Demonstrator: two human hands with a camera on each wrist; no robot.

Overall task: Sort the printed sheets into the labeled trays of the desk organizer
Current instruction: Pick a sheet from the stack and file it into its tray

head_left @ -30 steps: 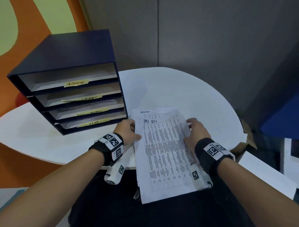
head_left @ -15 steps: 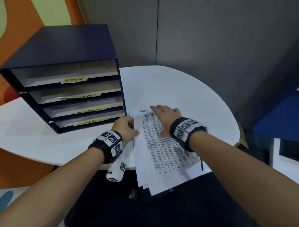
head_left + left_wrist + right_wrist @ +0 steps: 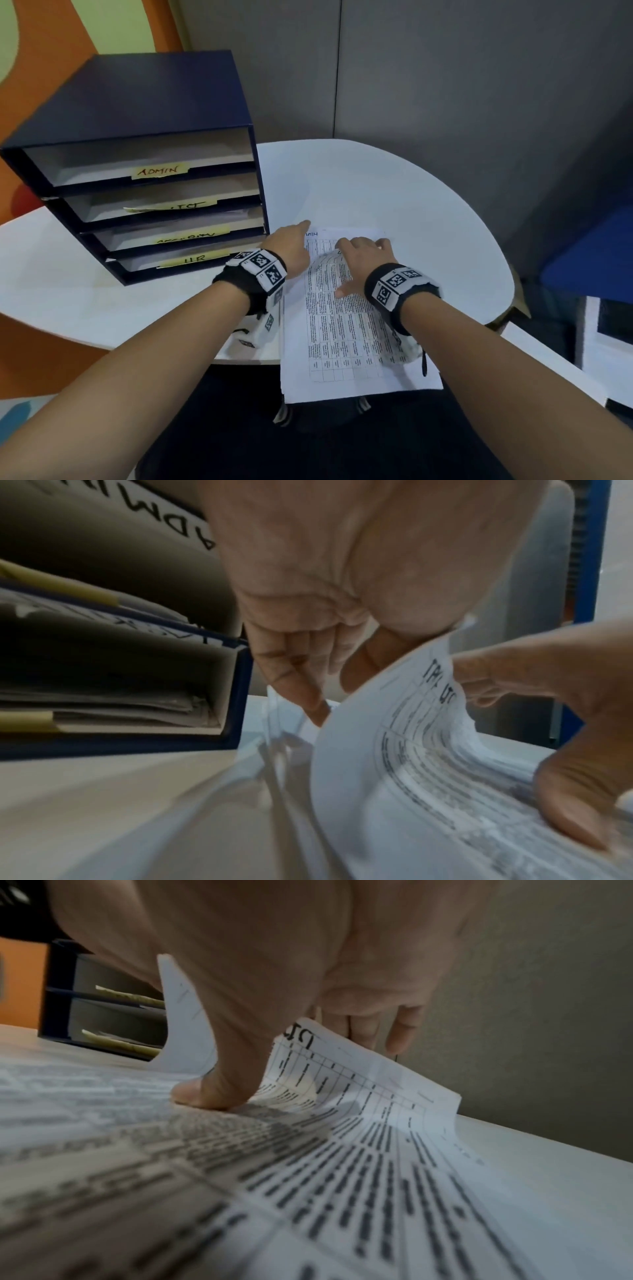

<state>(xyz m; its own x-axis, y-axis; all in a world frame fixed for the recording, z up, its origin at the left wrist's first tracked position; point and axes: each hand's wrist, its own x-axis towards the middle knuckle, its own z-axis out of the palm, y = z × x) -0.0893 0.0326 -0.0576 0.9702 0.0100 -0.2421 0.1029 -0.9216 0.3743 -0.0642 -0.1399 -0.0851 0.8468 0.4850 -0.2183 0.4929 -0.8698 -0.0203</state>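
A stack of printed sheets (image 3: 359, 387) lies on the white table (image 3: 394, 192), its near end hanging over the front edge. My right hand (image 3: 346, 267) bows the top sheet (image 3: 342, 325): its thumb (image 3: 212, 1093) presses on the print while the fingers (image 3: 377, 1034) lift the far edge. My left hand (image 3: 301, 233) has straight fingers (image 3: 308, 693) pressing on the far left corner of the sheets beneath. The dark blue organizer (image 3: 137, 102) stands left of the stack, with trays labeled ADMIN (image 3: 159, 170), ICT (image 3: 191, 205), a half-hidden label and HR (image 3: 195, 258).
Papers lie in the lower trays (image 3: 137, 702). A grey partition wall (image 3: 445, 85) stands close behind the round table. A blue surface (image 3: 589, 260) and white furniture (image 3: 548, 359) sit off the table's right side.
My right hand went from the sheet's right edge across its top and now curls the far edge up. My left hand slid forward to the stack's far left corner.
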